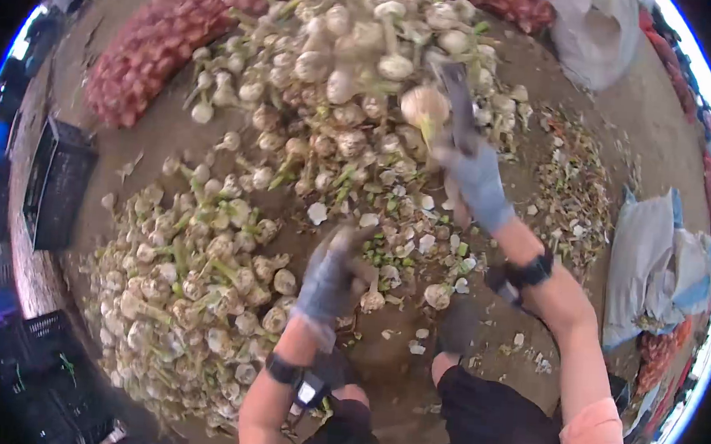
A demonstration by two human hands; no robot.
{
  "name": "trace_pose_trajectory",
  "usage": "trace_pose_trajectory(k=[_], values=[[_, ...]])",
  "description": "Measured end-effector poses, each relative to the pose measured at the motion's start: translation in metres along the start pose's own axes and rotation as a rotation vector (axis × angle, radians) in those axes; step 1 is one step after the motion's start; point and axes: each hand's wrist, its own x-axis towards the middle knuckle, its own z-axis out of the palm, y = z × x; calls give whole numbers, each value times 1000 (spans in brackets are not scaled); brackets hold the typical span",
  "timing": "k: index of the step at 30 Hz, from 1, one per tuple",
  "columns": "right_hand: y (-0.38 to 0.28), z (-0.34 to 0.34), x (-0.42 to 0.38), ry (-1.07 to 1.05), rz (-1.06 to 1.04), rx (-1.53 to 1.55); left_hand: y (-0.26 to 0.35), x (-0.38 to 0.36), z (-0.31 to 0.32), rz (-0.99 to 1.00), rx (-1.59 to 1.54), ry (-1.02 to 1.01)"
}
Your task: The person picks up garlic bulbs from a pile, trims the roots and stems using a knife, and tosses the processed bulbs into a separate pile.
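Note:
My right hand [478, 181], in a grey glove, is closed around a long dark hand tool [460, 101] that looks like shears; its far end is blurred. Right beside the tool is a large garlic bulb [425, 107], its green stem pointing down to my right fingertips. My left hand [331, 274], gloved too and smeared by motion, hovers at the inner edge of the lower-left garlic pile [194, 293]. Its thumb and fingers are apart, with nothing visible between them. Just below those fingers a garlic bulb [372, 301] shows with its stem upward.
A heap of stemmed garlic [301, 61] lies ahead, with red net sacks [170, 44] behind it. Stem cuttings and skins [411, 246] litter the ground between my hands. Black crates [60, 181] stand at left; white sacks [641, 267] lie at right.

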Motion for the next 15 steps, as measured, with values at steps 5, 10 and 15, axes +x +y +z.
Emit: trace_pose_trajectory(k=[5,10,15], values=[[69,18,-96,-290,-11,16,-23,31,4,-382,-486,-107],[109,17,-125,-378,52,148,-32,3,5,-270,-405,-89],[74,1,-100,-341,-77,-686,-49,1,-12,86,-51,-98]])
